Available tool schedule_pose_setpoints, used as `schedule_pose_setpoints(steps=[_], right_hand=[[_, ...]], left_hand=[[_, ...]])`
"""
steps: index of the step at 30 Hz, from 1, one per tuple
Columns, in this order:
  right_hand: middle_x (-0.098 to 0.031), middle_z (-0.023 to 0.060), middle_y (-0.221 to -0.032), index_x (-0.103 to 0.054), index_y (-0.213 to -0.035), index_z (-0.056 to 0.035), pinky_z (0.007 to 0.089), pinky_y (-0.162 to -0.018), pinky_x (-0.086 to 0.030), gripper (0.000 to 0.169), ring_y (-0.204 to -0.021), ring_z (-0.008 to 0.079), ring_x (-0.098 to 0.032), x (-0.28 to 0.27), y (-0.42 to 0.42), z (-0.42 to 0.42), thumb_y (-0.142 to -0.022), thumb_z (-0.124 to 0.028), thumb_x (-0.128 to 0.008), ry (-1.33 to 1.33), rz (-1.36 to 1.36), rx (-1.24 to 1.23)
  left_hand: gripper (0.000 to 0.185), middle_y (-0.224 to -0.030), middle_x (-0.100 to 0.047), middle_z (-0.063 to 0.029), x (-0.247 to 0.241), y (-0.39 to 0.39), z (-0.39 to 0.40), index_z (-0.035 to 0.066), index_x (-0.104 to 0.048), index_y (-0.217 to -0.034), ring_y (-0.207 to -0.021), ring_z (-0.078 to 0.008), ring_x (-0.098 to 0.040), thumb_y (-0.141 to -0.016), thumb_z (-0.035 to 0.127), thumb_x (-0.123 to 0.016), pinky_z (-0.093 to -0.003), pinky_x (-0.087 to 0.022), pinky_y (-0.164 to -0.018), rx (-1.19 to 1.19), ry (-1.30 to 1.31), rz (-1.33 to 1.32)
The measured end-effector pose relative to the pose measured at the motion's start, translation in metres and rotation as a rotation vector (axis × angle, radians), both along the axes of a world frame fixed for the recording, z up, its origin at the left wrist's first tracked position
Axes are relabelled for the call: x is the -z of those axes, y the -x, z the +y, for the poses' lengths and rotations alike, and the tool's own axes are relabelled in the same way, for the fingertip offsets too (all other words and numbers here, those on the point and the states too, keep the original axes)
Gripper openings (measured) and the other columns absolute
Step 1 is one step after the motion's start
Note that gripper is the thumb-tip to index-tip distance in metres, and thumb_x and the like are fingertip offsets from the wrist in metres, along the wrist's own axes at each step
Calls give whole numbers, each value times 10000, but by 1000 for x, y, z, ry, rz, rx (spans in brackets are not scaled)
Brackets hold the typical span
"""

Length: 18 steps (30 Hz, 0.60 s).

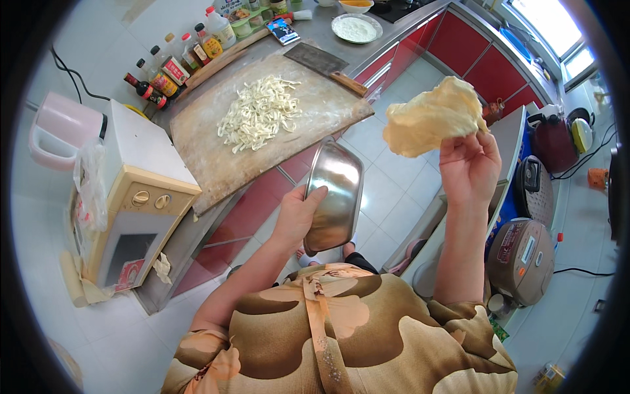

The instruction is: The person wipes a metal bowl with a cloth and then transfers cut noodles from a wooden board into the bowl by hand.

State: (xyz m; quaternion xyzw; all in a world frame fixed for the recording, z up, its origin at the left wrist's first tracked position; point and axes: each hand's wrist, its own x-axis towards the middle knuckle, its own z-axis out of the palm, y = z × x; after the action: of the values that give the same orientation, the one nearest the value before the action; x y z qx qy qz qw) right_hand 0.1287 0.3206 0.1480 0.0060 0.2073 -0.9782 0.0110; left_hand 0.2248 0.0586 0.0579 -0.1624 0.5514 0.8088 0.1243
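My left hand (295, 216) grips the rim of a stainless steel bowl (339, 192), thumb against its outer wall. The bowl is tipped on its side, so its inside is hidden. Raised at the right, my right hand (467, 170) pinches the lower edge of a thin, limp yellow sheet of food (433, 115), perhaps egg pancake or tofu skin. A floury wooden board (211, 180) lies on the counter beyond the bowl. Cut flat noodles (261, 113) are heaped on it. Along the board's right edge rests a cleaver (315, 58) with a wooden handle.
Sauce bottles (162, 82) and a rolling pin (216, 64) line the board's back. Farther off are a phone (283, 31) and a plate of flour (354, 29). A microwave (152, 177) stands left; a rice cooker (521, 261) and a kettle (553, 140) sit right.
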Motion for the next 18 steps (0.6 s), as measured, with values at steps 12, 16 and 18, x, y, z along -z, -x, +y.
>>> schedule_pose_setpoints(steps=[12,16,18], right_hand=[[-380,3,-556,-507,-704,-66,224,-470,-504,172,-465,84,-393,-2,-10,-18,-822,-60,-632,641,426,-469],[-386,1,-573,-511,-708,-56,213,-496,-518,168,-492,82,-408,5,-11,-17,-791,-30,-654,661,326,-404],[-393,0,-600,-513,-704,-56,204,-529,-517,172,-524,80,-414,8,-14,-17,-776,-19,-664,718,272,-332]], left_hand=[[214,-872,-641,-20,-2,2,11,13,-625,-953,-778,-74,-573,-913,220,-590,-238,-468,-711,-3,-15,62],[210,-929,-644,-25,-1,0,11,20,-626,-993,-826,-82,-577,-916,212,-588,-244,-467,-762,38,-54,54],[215,-962,-646,-31,-2,0,11,21,-623,-1017,-852,-87,-582,-919,208,-585,-247,-468,-790,59,-68,57]])
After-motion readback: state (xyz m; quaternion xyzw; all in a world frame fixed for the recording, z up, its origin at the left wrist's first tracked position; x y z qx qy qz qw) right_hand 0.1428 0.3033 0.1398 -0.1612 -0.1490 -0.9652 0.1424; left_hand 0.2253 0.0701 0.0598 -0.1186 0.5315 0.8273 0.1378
